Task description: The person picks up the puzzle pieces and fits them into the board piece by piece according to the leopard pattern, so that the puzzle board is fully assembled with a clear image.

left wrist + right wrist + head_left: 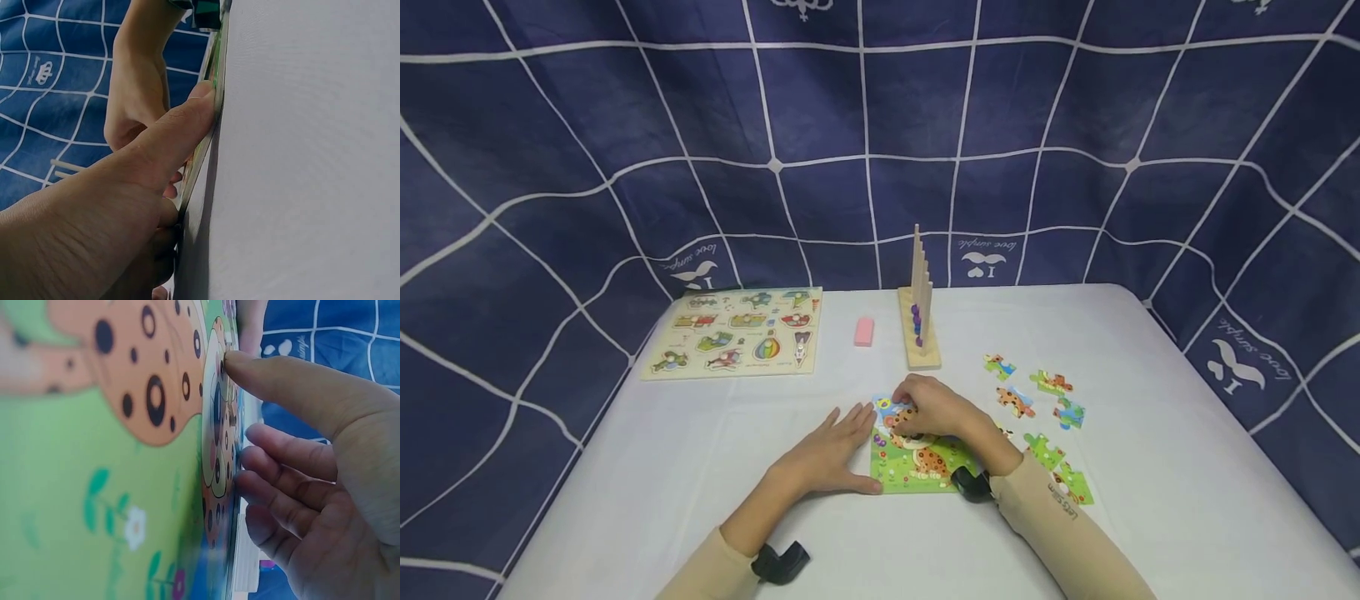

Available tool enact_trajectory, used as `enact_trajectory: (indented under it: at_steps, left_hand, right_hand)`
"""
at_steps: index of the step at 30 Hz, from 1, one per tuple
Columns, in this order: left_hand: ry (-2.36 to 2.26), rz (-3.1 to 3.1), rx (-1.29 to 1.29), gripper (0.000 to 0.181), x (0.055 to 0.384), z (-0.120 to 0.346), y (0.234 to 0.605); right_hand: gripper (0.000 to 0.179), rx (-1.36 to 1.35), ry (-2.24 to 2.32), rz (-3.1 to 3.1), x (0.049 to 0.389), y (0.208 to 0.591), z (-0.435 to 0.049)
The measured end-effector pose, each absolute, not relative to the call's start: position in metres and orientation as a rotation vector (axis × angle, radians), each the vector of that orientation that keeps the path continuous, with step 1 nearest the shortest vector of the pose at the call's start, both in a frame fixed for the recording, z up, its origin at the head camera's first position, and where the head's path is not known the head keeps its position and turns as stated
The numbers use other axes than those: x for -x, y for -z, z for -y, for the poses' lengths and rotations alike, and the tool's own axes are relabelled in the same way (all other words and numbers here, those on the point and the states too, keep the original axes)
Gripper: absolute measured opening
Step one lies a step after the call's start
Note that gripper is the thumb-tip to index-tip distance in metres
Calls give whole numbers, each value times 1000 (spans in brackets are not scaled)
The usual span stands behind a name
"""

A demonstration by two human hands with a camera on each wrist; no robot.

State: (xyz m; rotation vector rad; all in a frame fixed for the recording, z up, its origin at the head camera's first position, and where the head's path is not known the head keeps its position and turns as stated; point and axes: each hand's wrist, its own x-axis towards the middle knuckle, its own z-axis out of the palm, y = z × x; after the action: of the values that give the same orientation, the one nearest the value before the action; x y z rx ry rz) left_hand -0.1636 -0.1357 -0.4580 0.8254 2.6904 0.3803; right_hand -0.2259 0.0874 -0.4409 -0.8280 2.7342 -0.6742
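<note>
A jigsaw board (892, 477) with a spotted leopard on green grass lies on the white table. My left hand (832, 454) rests along its left side with fingers spread, the thumb at the lower left corner; in the left wrist view the thumb (181, 128) presses against the board's edge. Over the leopard's head, my right hand (938, 407) bends down, thumb and fingers either side of a puzzle piece. In the right wrist view the thumb tip (237, 365) touches the raised edge of that spotted puzzle piece (219, 437), with curled fingertips close by.
Several loose puzzle pieces (1015, 401) lie right of the board, some beside the right forearm. Behind stands a wooden peg stand (923, 360) with purple and blue beads. A pink block (864, 332) and a vehicle picture board (752, 371) are to the left. A blue curtain (820, 200) surrounds the table.
</note>
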Motion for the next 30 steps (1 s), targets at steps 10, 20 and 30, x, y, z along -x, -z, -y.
enact_trajectory:
  at_steps: [10, 20, 30]
  left_hand:
    - [-396, -2680, -843, 111, 164, 137, 457]
    - [-383, -2650, -867, 115, 166, 138, 455]
    - [-399, -2652, -843, 119, 165, 136, 456]
  right_hand:
    - [46, 826, 680, -2729, 226, 440, -89]
    - [48, 838, 671, -2729, 227, 438, -90]
    - [49, 802, 741, -2724, 215, 433, -102]
